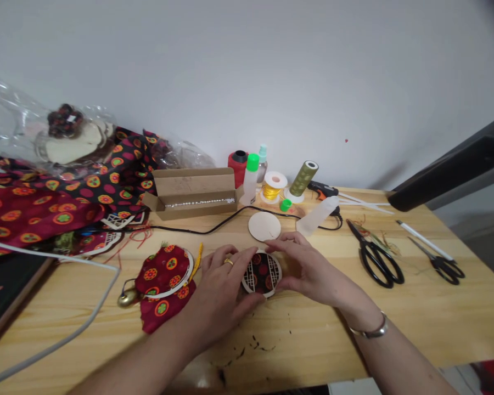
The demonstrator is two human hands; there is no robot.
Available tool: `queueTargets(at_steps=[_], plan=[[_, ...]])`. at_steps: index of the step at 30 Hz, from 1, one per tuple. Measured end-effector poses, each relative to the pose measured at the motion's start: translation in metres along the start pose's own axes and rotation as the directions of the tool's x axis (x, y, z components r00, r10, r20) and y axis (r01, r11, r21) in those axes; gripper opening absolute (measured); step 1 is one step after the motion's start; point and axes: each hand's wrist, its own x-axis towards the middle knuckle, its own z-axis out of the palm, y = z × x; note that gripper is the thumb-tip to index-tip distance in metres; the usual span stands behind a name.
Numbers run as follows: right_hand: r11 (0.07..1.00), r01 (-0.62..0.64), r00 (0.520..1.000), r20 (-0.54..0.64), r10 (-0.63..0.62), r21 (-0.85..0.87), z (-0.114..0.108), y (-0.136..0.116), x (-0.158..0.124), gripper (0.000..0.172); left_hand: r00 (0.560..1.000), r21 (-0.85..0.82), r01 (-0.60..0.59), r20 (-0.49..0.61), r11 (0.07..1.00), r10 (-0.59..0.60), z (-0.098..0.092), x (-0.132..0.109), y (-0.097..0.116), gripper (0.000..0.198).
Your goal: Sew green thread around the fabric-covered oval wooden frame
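Note:
Between my hands lies a round fabric-covered disc [267,274] with a white rim, white lattice cut-outs at its sides and dark patterned cloth in the middle. My left hand [226,285], a ring on one finger, grips its left edge with thumb and fingers. Curved around the right edge, thumb below and fingers above, is my right hand [308,269]. A plain pale disc [264,226] rests just beyond my right fingertips. Left of my left hand sits a red patterned fabric piece [164,271] with a white ring, a yellow cord [198,263] and a brass bell [127,297].
Behind stand an open cardboard box [195,206], a green-capped bottle [250,181], a yellow thread spool [273,187], a green thread cone [303,178] and a glue gun [323,189]. An uncapped bottle [318,216] lies nearby. Large scissors [374,258] and smaller scissors [440,263] lie right. Patterned cloth [119,170] is heaped left.

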Motion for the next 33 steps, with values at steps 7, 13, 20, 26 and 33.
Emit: queueTargets(at_steps=[7, 13, 20, 26, 33], plan=[[0.999, 0.035, 0.999, -0.001, -0.035, -0.018, -0.0012, 0.0011, 0.0, 0.066, 1.0, 0.008, -0.021, -0.005, 1.0, 0.021, 0.0002, -0.0006, -0.0011, 0.061], [0.998, 0.041, 0.999, 0.011, -0.04, -0.04, 0.0005, 0.0012, 0.0006, 0.065, 1.0, -0.005, -0.006, -0.002, 1.0, 0.006, 0.0001, -0.0005, -0.0017, 0.064], [0.999, 0.031, 0.999, 0.01, -0.031, -0.042, 0.0006, 0.0016, 0.0007, 0.068, 1.0, -0.001, -0.006, -0.021, 1.0, 0.006, 0.0009, -0.0001, -0.0029, 0.064], [0.999, 0.02, 1.0, 0.019, -0.019, -0.031, 0.0011, 0.0028, -0.0002, 0.068, 1.0, -0.023, -0.013, -0.005, 1.0, 0.012, -0.0003, -0.0006, -0.0021, 0.062], [0.999, 0.04, 0.999, 0.008, -0.041, 0.021, 0.0, 0.004, -0.0001, 0.065, 0.994, -0.04, -0.03, -0.11, 0.999, 0.025, -0.0075, -0.003, -0.0057, 0.05]])
